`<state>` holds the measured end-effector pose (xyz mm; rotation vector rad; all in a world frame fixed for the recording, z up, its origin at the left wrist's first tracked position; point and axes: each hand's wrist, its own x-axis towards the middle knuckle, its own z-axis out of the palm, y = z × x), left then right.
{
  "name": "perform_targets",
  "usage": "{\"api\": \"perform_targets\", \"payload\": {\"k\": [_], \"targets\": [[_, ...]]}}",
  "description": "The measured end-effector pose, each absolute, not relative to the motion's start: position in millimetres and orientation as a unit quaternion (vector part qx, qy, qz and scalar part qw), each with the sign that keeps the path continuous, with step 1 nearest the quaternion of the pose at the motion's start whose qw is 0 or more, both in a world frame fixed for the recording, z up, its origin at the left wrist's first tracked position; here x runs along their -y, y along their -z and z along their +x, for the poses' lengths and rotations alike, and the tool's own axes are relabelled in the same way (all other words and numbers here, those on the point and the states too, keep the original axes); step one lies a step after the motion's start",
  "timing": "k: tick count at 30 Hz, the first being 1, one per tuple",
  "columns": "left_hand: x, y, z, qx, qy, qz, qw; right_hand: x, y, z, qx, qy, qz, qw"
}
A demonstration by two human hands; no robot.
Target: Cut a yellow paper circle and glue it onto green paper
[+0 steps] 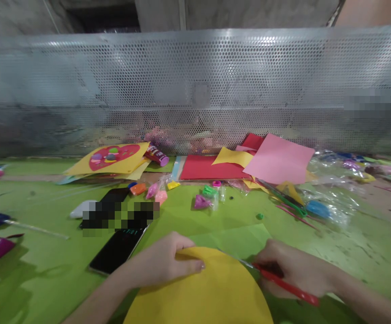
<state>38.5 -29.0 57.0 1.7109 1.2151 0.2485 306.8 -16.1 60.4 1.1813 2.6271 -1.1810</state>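
Note:
A large yellow paper (209,292) with a rounded edge lies in front of me on the green table (63,252). My left hand (163,263) is closed on its upper left edge, thumb on top. My right hand (293,272) grips red-handled scissors (283,283), whose blades meet the paper's right edge. A light green sheet (239,238) lies under the yellow paper.
A black phone (117,249) lies left of my left hand. Farther back are red, pink and yellow papers (276,159), a yellow card with a red heart (112,157), a glue stick (156,155), small coloured clay pieces (202,200) and plastic bags (327,198). A perforated metal screen (195,90) closes the back.

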Motion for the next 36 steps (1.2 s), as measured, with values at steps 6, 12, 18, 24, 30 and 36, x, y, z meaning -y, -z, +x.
{"api": "perform_targets", "payload": {"k": [6,12,18,24,30,36], "targets": [[30.7,-57.1,38.4,-0.509,-0.093,0.711,0.476,19.7,-62.1,306.1,-0.844,0.374,0.383,0.013],[29.3,-56.2,37.6,-0.500,-0.090,0.707,0.492,18.1,-61.8,305.3,-0.846,0.376,0.377,0.005],[30.5,-56.5,39.7,-0.488,-0.095,0.722,0.481,14.8,-59.9,308.0,-0.850,0.379,0.364,0.005],[30.5,-55.0,40.4,-0.482,-0.095,0.726,0.482,18.3,-66.3,303.0,-0.855,0.368,0.366,0.011],[30.5,-54.3,40.0,-0.484,-0.090,0.716,0.494,18.6,-65.4,302.8,-0.859,0.355,0.368,0.019],[31.1,-55.3,40.4,-0.481,-0.089,0.714,0.502,19.0,-65.6,301.9,-0.862,0.346,0.369,0.018]]}}
